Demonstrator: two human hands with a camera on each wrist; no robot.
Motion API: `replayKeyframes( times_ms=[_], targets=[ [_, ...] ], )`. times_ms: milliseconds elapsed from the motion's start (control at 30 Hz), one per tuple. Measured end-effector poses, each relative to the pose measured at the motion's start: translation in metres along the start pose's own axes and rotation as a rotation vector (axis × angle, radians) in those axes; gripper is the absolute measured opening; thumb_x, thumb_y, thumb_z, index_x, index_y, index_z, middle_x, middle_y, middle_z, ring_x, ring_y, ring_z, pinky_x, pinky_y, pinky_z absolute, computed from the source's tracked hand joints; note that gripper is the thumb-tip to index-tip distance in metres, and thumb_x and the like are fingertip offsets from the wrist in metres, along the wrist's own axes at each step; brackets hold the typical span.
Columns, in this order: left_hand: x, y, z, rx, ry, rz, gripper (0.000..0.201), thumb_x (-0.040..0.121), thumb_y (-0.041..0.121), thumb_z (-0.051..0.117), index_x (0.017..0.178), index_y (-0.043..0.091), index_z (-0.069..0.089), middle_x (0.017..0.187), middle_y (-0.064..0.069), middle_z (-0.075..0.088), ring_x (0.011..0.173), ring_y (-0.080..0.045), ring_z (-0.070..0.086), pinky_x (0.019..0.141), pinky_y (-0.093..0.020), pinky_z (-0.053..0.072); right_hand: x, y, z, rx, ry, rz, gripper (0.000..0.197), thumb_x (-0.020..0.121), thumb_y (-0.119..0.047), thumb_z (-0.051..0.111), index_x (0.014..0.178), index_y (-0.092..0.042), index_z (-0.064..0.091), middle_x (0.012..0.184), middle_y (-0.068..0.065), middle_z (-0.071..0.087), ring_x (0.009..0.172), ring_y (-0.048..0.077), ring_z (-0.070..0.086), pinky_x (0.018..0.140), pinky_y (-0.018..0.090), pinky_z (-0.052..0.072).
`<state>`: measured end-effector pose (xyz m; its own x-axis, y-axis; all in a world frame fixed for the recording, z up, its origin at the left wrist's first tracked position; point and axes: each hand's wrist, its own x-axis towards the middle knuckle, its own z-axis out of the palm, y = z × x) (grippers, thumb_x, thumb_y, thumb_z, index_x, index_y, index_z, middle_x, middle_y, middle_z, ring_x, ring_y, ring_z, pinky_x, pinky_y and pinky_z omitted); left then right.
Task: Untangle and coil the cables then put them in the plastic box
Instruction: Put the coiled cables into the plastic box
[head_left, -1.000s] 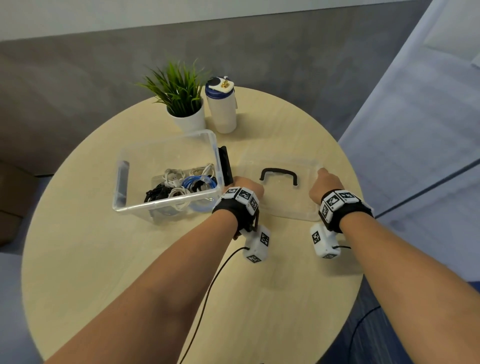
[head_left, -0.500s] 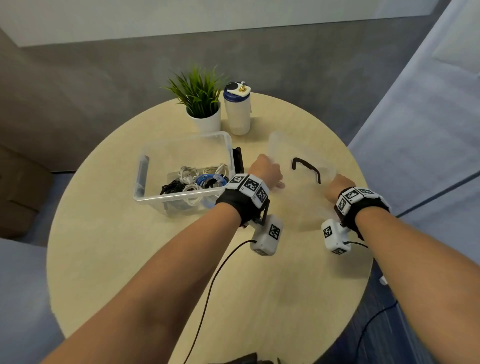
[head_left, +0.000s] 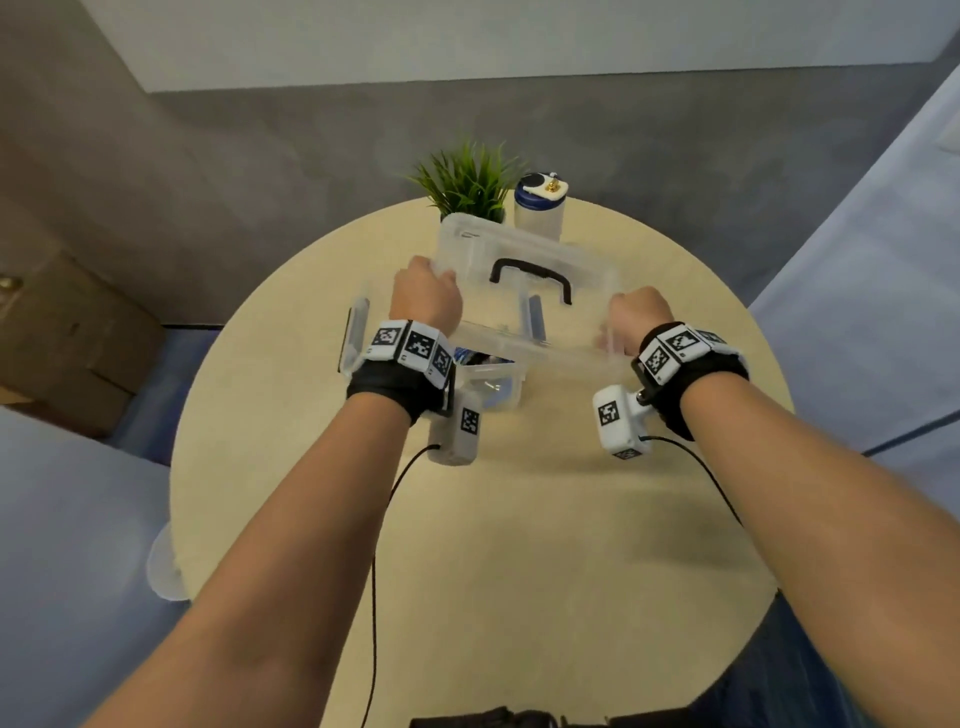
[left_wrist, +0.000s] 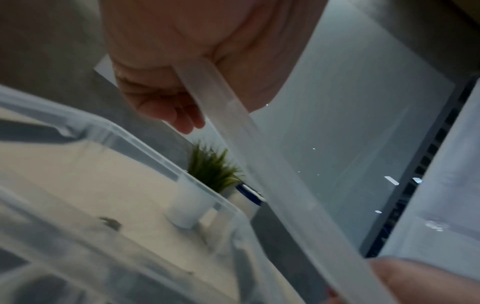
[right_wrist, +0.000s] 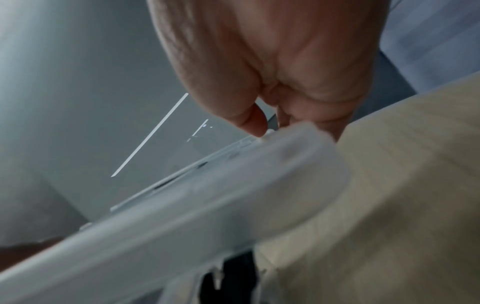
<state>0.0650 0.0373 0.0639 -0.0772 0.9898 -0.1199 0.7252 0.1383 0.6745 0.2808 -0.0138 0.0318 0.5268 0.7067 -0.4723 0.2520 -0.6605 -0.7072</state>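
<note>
Lid held in both hands above the plastic box

Lid (head_left: 540, 244) of clear plastic sits between the two hands, lifted off the table (head_left: 519, 545) and tilted, its far edge higher than the near one. The left hand (head_left: 427, 299) grips its left end, fingers (left_wrist: 179, 117) curled under the rim and the thumb over it. The right hand (head_left: 636, 314) grips the near right corner, with fingers curled round the edge; in the right wrist view the thumb presses on the rim (right_wrist: 262, 139). The lid's long axis runs from the left hand to the right hand, slanting a little toward the person on the right side. Its black handle (head_left: 532, 278) lies along that axis, on the upper face.

Below the left hand and partly under the lid stands the plastic box (head_left: 358, 332), open on the table. Coiled cables (head_left: 470, 357) show inside it, just beside the left wrist; most of them are hidden by the wrist and the lid.

Beyond the lid's far edge stand a potted plant (head_left: 467, 179) and a white bottle (head_left: 540, 208), close together.
</note>
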Motion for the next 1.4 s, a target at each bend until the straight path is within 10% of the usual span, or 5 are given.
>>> replayKeyframes(
  times_ms=[633, 833, 933, 1133, 1400],
  targets=[
    [0.040, -0.102, -0.026, 0.326, 0.025, -0.236, 0.040, 0.103, 0.025, 0.032, 0.120, -0.002, 0.056, 0.129, -0.023, 0.048, 0.115, -0.039, 0.050, 0.097, -0.043, 0.038, -0.018, -0.050, 0.074, -0.439, -0.030, -0.269, 0.019, 0.089, -0.011, 0.054, 0.102, 0.002, 0.062, 0.104, 0.019, 0.065, 0.087, 0.033, 0.059, 0.066, 0.030, 0.039],
    [0.042, -0.123, -0.027, 0.018, 0.016, -0.222, 0.035, 0.096, 0.027, 0.045, 0.116, 0.008, 0.066, 0.117, -0.017, 0.064, 0.093, -0.033, 0.057, 0.079, -0.033, 0.042, -0.014, -0.048, 0.065, -0.332, -0.063, -0.230, 0.018, 0.087, -0.017, 0.060, 0.095, -0.001, 0.064, 0.093, 0.012, 0.064, 0.083, 0.029, 0.060, 0.070, 0.033, 0.049],
    [0.045, -0.132, -0.033, -0.149, -0.039, -0.318, 0.052, 0.090, 0.039, 0.052, 0.134, 0.013, 0.052, 0.136, -0.013, 0.052, 0.115, -0.033, 0.053, 0.095, -0.037, 0.042, -0.017, -0.041, 0.061, -0.153, -0.120, -0.138, 0.018, 0.088, -0.026, 0.062, 0.097, -0.010, 0.060, 0.089, 0.006, 0.055, 0.085, 0.024, 0.052, 0.074, 0.032, 0.043],
    [0.033, -0.139, -0.037, -0.672, -0.296, -0.630, 0.061, 0.073, 0.059, 0.065, 0.116, 0.016, 0.059, 0.112, -0.002, 0.067, 0.093, -0.023, 0.063, 0.094, -0.036, 0.044, 0.008, -0.009, 0.076, 0.128, -0.323, 0.136, 0.073, 0.053, -0.067, 0.064, 0.109, -0.020, 0.065, 0.105, 0.009, 0.072, 0.097, 0.030, 0.068, 0.089, 0.046, 0.048],
    [0.045, -0.136, -0.038, -0.442, 0.022, -0.334, 0.043, 0.082, 0.032, 0.071, 0.117, 0.013, 0.055, 0.121, -0.009, 0.060, 0.104, -0.028, 0.060, 0.092, -0.041, 0.051, -0.010, -0.029, 0.078, 0.233, -0.194, 0.001, 0.050, 0.073, -0.034, 0.071, 0.113, -0.006, 0.060, 0.105, 0.016, 0.069, 0.094, 0.032, 0.067, 0.088, 0.053, 0.054]
  ],
)
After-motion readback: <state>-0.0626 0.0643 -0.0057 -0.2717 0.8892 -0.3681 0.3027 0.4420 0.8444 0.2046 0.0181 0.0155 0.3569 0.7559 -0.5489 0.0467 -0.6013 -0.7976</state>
